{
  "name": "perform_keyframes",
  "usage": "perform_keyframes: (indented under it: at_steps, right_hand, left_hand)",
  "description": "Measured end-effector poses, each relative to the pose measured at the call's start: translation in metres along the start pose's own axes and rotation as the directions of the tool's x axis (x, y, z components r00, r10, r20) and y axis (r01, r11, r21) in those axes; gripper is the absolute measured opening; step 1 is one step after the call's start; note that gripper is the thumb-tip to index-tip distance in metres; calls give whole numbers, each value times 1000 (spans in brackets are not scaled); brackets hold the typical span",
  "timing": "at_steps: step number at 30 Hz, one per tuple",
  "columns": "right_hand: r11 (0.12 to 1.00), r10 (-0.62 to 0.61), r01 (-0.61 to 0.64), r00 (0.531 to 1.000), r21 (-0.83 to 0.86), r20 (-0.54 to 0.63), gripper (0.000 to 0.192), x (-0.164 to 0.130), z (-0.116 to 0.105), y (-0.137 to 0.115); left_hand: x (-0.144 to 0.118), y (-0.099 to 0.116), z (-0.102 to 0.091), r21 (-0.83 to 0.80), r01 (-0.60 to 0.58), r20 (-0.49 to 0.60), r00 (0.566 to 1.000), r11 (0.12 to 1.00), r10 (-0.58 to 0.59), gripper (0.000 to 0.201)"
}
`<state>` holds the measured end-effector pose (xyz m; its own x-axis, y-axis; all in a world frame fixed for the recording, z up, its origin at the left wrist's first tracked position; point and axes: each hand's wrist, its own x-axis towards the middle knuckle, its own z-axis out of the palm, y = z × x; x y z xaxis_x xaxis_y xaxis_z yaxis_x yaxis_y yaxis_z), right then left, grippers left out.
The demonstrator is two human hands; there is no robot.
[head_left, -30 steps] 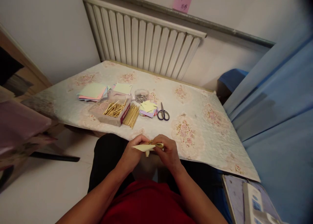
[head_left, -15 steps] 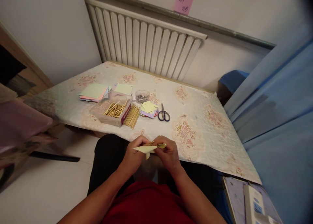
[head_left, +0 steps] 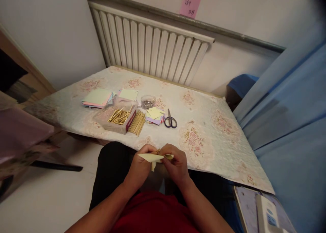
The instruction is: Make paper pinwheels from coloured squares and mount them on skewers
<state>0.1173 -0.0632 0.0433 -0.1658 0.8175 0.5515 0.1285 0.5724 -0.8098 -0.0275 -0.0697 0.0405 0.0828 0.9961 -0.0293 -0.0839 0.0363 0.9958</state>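
Below, floral table (head_left: 203, 138) by radiator (head_left: 150, 51) — both hands (head_left: 158, 163) pinching yellow paper (head_left: 150, 157).

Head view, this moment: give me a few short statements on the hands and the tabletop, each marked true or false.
1. Both hands hold one folded yellow paper piece. True: left hand and right hand pinch it together.
2. The scissors lie open in the right hand. False: they lie shut on the table.
3. A box of sticks sits on the table. True.
4. The paper stack lies on the floor. False: it lies on the table.
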Motion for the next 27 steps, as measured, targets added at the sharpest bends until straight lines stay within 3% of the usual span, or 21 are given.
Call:
perform_keyframes:
  at_steps: [8, 12, 27]
  right_hand:
    - [994, -55, 53, 998, -100, -14, 7, -2, 2, 2]
    - [993, -42, 39, 999, -107, -22, 6, -2, 2, -1]
    - [997, 48, -48, 999, -61, 7, 8, -2, 2, -7]
  left_hand:
    - [0, 0, 1, -12, 0, 2, 1000, 1000, 0, 8]
    - [0, -3, 1, -54, 19, 14, 1000, 998, -18, 6]
    - [-2, -3, -2, 33, -55, 16, 998, 998, 55, 6]
